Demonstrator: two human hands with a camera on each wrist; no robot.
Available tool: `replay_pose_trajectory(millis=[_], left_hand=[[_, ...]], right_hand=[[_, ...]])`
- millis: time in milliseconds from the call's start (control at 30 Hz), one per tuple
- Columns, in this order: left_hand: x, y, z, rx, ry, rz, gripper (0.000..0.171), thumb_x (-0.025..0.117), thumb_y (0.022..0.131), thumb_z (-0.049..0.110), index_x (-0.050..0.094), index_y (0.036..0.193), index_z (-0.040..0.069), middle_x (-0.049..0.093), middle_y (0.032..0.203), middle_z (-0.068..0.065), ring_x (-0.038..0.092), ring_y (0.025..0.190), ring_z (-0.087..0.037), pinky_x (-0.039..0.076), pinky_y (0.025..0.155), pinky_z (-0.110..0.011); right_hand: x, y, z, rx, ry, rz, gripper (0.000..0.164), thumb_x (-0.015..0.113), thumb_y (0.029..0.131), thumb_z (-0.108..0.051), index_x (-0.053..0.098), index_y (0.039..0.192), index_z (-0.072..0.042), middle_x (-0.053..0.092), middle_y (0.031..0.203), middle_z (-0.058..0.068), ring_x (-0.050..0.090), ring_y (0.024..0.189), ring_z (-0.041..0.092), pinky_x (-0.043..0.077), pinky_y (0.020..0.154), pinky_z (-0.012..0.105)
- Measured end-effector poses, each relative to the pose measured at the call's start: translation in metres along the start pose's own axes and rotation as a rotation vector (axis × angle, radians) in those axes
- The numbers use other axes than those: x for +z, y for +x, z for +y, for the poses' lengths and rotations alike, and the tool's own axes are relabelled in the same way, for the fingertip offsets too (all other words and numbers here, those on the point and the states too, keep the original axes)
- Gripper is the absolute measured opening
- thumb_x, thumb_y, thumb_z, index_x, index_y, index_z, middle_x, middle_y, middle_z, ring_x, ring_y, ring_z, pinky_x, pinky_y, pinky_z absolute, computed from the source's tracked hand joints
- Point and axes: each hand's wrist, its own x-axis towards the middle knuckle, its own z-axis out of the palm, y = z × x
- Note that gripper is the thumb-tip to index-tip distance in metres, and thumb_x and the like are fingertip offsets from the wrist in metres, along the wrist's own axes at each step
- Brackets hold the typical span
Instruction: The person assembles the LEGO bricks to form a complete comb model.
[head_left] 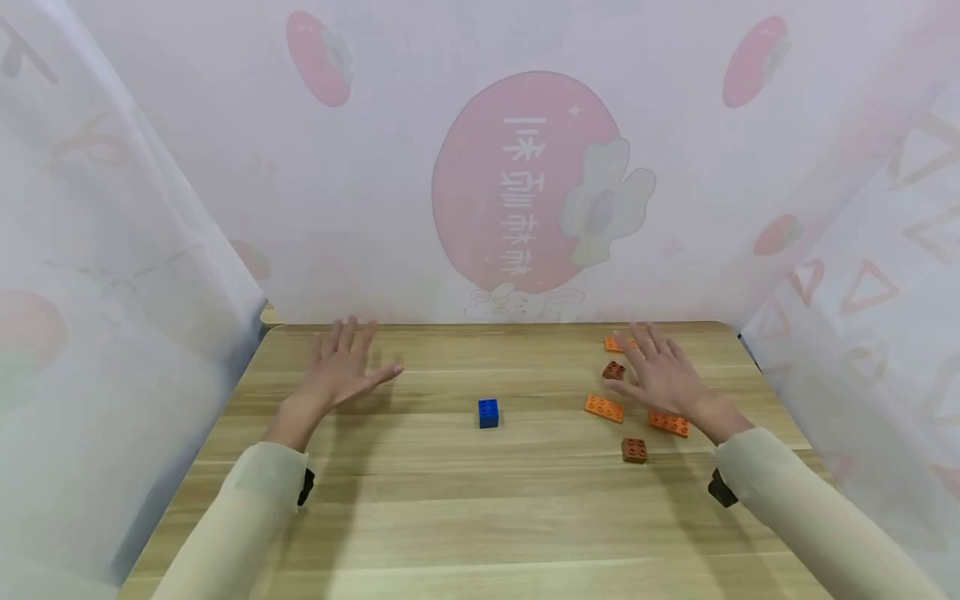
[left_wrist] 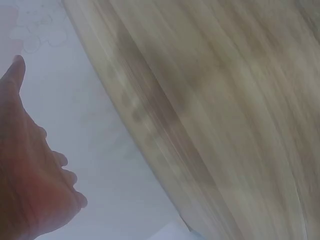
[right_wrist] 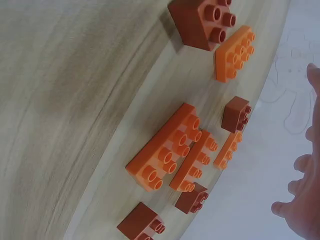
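Note:
In the head view my left hand [head_left: 339, 371] is held above the left part of the table with its fingers spread and nothing in its grasp. My right hand [head_left: 662, 377] hovers, fingers extended, over a group of toy building bricks on the right. Partly covered by it is an orange eight-stud brick [head_left: 669, 424]. Just left of that hand lie another orange brick [head_left: 604, 408] and a reddish-brown brick [head_left: 613, 370]. A second brown brick [head_left: 633, 450] is nearer the front. Alone around the table's middle sits a small blue brick [head_left: 488, 413], studs up.
The wood-grain table [head_left: 450, 517] ends at a pale printed curtain [head_left: 375, 208] at the back, and similar sheets hang at both sides. In the right wrist view, several orange and brown bricks lie close together, among them a thick orange brick [right_wrist: 167, 145].

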Motion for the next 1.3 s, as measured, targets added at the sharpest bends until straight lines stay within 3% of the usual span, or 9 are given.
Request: replay_pose_trajectory(millis=[300, 833, 1100, 1300], left_hand=[[0.013, -0.001, 0.017, 0.095, -0.011, 0.008, 0.106, 0.047, 0.099, 0.078, 0.007, 0.171, 0.012, -0.002, 0.175, -0.026, -0.003, 0.161, -0.049, 0.001, 0.125, -0.074], [0.044, -0.006, 0.057, 0.199, -0.104, -0.039, 0.103, 0.060, 0.097, 0.072, 0.020, 0.169, 0.010, 0.013, 0.175, -0.024, 0.014, 0.161, -0.046, 0.011, 0.128, -0.068], [0.056, -0.005, 0.080, 0.215, -0.192, -0.112, 0.103, 0.068, 0.091, 0.072, 0.034, 0.165, 0.009, 0.023, 0.173, -0.023, 0.028, 0.156, -0.046, 0.024, 0.126, -0.065], [0.065, -0.003, 0.093, 0.224, -0.247, -0.136, 0.101, 0.077, 0.086, 0.068, 0.043, 0.161, 0.009, 0.030, 0.171, -0.022, 0.035, 0.154, -0.045, 0.034, 0.123, -0.063]], right_hand=[[0.000, -0.008, -0.006, -0.053, 0.004, 0.004, 0.090, 0.064, 0.101, -0.058, 0.026, 0.168, -0.012, 0.013, 0.174, 0.024, 0.011, 0.159, 0.053, 0.021, 0.120, 0.077], [0.014, -0.046, -0.015, -0.226, -0.064, 0.032, 0.087, 0.071, 0.098, -0.054, 0.038, 0.162, -0.005, 0.029, 0.169, 0.027, 0.024, 0.156, 0.051, 0.030, 0.119, 0.072], [0.025, -0.068, -0.012, -0.270, -0.039, 0.029, 0.084, 0.071, 0.097, -0.057, 0.044, 0.160, -0.008, 0.034, 0.168, 0.025, 0.032, 0.153, 0.049, 0.036, 0.115, 0.072], [0.031, -0.080, -0.007, -0.344, -0.027, 0.088, 0.085, 0.076, 0.095, -0.052, 0.046, 0.158, -0.004, 0.047, 0.160, 0.024, 0.045, 0.145, 0.047, 0.045, 0.107, 0.071]])
